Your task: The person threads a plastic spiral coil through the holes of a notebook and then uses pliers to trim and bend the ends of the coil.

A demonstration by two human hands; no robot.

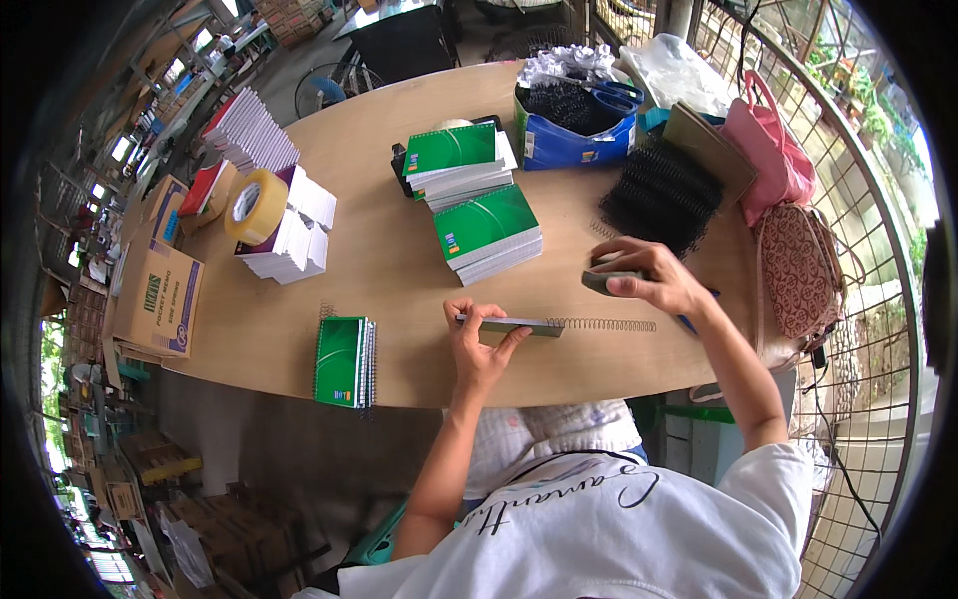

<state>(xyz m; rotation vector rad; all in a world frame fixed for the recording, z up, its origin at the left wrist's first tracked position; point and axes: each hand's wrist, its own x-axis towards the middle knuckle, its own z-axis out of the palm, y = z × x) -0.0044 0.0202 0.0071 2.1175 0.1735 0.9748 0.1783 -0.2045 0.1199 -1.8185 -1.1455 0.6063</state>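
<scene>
Evidently the slim, edge-on paper pad with a grey-green outer face (539, 329) is pinched in the left hand (479, 344), thumb on its near side and fingers curled over its far side. The grip sits toward the pad's left end, so its right end juts clear of the fingers. From that free end a thin, dark wire spiral coil (611, 324) runs out to the right, above the pale wooden table (399, 299).

Farther off and to the right, the right hand (644, 278) is closed around a small, dark grey-green flat piece (611, 283), thumb on the near side; its exact kind is unclear. That hand is apart from the coil.

Left of the left hand, a small stack of green-covered spiral notebooks (341, 361) lies at the table's near edge. Beyond the hands stands a pile of green-covered white-paged pads (489, 225), with another green-topped pile (454, 150) just past it. On the far right, a tangled heap of black wire coils (664, 195) lies near a blue cardboard box (569, 145) topped by blue-handled scissors (617, 95). Far left, a wide yellowish tape roll (256, 207) rests against stacked white-paged pads (299, 240).
</scene>
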